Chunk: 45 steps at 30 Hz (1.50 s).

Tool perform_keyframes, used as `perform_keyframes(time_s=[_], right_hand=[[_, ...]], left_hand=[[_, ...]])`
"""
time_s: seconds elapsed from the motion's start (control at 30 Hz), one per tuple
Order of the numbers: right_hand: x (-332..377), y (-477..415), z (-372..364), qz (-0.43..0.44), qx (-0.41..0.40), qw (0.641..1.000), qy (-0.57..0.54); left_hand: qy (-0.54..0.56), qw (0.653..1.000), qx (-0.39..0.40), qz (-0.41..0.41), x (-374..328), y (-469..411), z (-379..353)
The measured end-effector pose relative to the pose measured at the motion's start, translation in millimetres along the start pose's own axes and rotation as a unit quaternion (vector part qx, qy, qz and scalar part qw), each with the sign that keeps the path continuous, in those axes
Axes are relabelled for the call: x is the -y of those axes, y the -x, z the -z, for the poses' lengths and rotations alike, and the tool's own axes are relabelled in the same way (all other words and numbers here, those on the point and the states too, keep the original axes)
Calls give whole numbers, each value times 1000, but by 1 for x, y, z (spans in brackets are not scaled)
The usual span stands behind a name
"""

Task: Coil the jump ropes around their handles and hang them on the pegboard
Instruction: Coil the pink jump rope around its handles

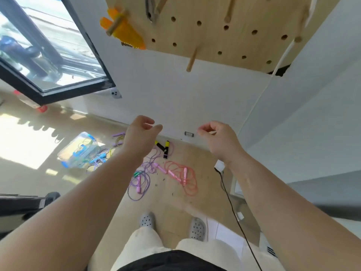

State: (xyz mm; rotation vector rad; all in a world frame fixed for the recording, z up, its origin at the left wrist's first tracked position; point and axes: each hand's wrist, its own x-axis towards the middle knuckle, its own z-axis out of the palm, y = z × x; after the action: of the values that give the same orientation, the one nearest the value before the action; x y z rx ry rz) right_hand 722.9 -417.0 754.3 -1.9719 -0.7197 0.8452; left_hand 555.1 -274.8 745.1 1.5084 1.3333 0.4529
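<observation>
Several jump ropes lie loose on the wooden floor: a pink rope (pixel 183 177), a purple rope (pixel 139 185) with pink handles, and a rope with black-and-yellow handles (pixel 164 147) near the wall. A wooden pegboard (pixel 224 26) hangs on the wall above, with pegs sticking out; an orange-handled item (pixel 123 29) hangs on its left peg. My left hand (pixel 141 132) and my right hand (pixel 216 135) are both raised in front of the wall, fingers loosely curled, holding nothing.
A clear plastic box (pixel 80 151) with blue clips sits on the floor at left, blue rope beside it. A black cable (pixel 234 212) runs along the floor at right. A white cord (pixel 273 75) hangs from the pegboard. My feet (pixel 172 223) stand below.
</observation>
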Motion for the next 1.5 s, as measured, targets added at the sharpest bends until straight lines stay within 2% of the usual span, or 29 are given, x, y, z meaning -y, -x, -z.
perform_keyframes(time_s=[0.2,0.5,0.67,0.83,0.97,1.07,1.13,1.2,1.27,1.3,1.37,1.5], right_hand=[[-92,-9,-69,-119,59,990,45],[-217,-28,-177,-287,93,952,48],[-329,-71,-228,-320,106,939,67],[-456,-120,-269,-313,122,936,110],[-552,-155,-297,-309,150,924,169],[-617,-180,-321,-273,180,912,249],[-653,-195,-339,-233,202,902,303],[-679,-207,-357,-200,235,890,335],[-698,-215,-374,-171,288,865,373],[-705,-216,-383,-164,312,852,387],[-715,-214,-395,-164,338,834,403],[-730,-197,-409,-144,308,836,431]], left_hand=[[-69,990,95,76,101,-28,1],[-161,960,173,152,274,-95,-14],[-202,950,186,151,368,-140,-73],[-276,921,238,134,477,-181,-162],[-371,876,295,82,553,-215,-222],[-466,821,331,15,602,-244,-258],[-532,770,349,-46,628,-262,-279],[-596,706,367,-108,650,-278,-295],[-639,642,393,-156,669,-291,-307],[-648,622,407,-169,677,-295,-312],[-648,606,430,-165,692,-299,-320],[-636,626,423,-154,714,-295,-324]])
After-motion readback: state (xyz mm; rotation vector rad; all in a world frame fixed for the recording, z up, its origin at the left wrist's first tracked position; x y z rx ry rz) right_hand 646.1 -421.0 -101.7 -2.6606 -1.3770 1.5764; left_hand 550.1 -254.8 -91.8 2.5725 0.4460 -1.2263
